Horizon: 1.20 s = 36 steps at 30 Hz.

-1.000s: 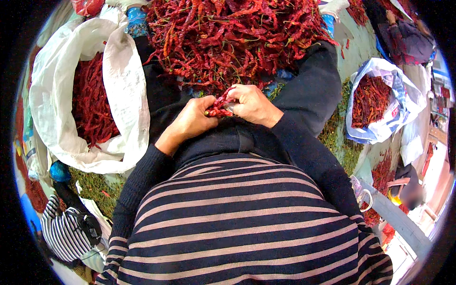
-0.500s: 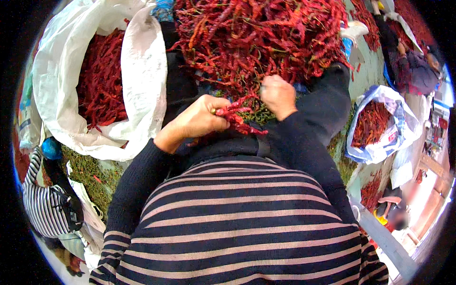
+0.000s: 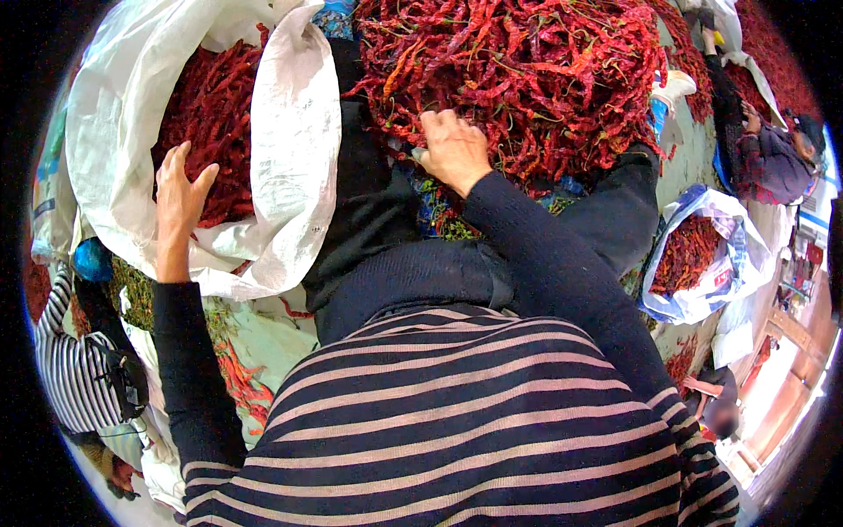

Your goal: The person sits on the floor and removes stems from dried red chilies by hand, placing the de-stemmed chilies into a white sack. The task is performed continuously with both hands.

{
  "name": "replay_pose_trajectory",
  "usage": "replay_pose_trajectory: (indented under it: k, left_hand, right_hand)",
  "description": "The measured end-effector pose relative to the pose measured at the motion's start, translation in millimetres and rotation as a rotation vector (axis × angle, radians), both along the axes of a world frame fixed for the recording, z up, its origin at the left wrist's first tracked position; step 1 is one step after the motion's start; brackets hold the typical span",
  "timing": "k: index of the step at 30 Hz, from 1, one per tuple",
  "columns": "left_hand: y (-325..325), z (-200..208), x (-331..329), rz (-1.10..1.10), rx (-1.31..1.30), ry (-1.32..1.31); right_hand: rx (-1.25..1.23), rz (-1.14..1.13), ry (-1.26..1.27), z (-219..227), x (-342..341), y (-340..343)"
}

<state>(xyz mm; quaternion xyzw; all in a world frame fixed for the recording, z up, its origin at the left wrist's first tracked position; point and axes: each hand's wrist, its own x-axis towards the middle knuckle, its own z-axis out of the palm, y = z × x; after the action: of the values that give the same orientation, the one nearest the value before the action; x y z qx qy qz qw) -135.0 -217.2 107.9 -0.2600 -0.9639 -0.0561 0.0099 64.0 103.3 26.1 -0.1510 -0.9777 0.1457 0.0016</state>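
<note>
My left hand (image 3: 183,198) is over the mouth of a large white woven sack (image 3: 294,149). Its fingers are spread and nothing is in them. Dried red chillies (image 3: 219,114) fill the inside of that sack. In front of me, between my legs, rises a big heap of dried red chillies (image 3: 527,79), many with green stems. My right hand (image 3: 452,151) rests at the near left edge of this heap, thumb apart from the slightly bent fingers. Its fingertips touch the chillies, and I see nothing gripped. Green stem bits (image 3: 455,227) lie below the heap.
A smaller white and blue sack of chillies (image 3: 689,250) stands to the right. Loose chillies (image 3: 241,382) lie on the floor at left. Other people sit nearby: a person in stripes (image 3: 83,378) at left and a person in dark clothes (image 3: 773,162) at far right.
My left hand, earlier closed around a bunch of red chillies over my lap, has moved left to the sack and let them go. My right hand has moved up and left onto the heap and opened.
</note>
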Motion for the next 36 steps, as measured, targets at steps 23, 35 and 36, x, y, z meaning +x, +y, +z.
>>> replay_pose_trajectory:
  k: [23,35,36]
  left_hand:
    - [248.7,-76.6,193.4,0.301,0.997,-1.779]
    - [252.0,-75.1,195.5,0.372,1.274,-1.888]
    - [252.9,-74.0,196.2,0.360,1.265,-1.897]
  right_hand:
    - [-0.702,-0.379,0.374,11.7,94.3,31.6]
    - [-1.065,-0.449,0.580,8.6,119.6,39.5]
    - [-1.064,-0.418,0.631,7.4,120.3,38.3]
